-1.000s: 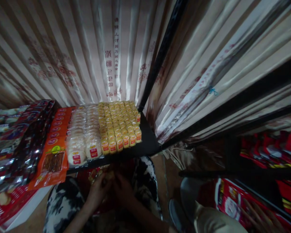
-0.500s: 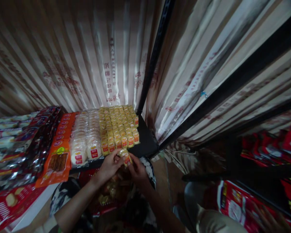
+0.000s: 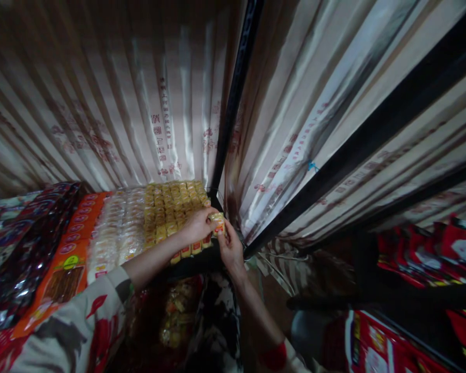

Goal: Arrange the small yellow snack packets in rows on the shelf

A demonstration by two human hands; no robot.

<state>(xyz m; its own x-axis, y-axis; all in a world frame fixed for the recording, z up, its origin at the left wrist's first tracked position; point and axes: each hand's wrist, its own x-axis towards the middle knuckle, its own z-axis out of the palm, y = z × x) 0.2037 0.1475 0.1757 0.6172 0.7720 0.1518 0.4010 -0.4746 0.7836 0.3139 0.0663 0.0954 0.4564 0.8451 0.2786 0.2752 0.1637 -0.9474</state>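
Curtain [image 3: 180, 109]: pleated, satiny cloth, fills most of upper frame. Black shelf [image 3: 198, 264], lower centre. Yellow packet rows [image 3: 165, 210] on it: tight block, glossy film; low left forearm [image 3: 155, 259] could knock them askew. Left hand [image 3: 198, 226] and right hand [image 3: 232, 252] pinch one small packet [image 3: 218, 223] near frame centre. Slick-looking wrapper, fingertip-only hold: could slip.

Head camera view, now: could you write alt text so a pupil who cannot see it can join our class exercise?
A person's left hand and right hand hold a small yellow packet at the right end of a black shelf. Similar yellow packets, white packets and an orange bag stand in rows leftward, before a pleated curtain.
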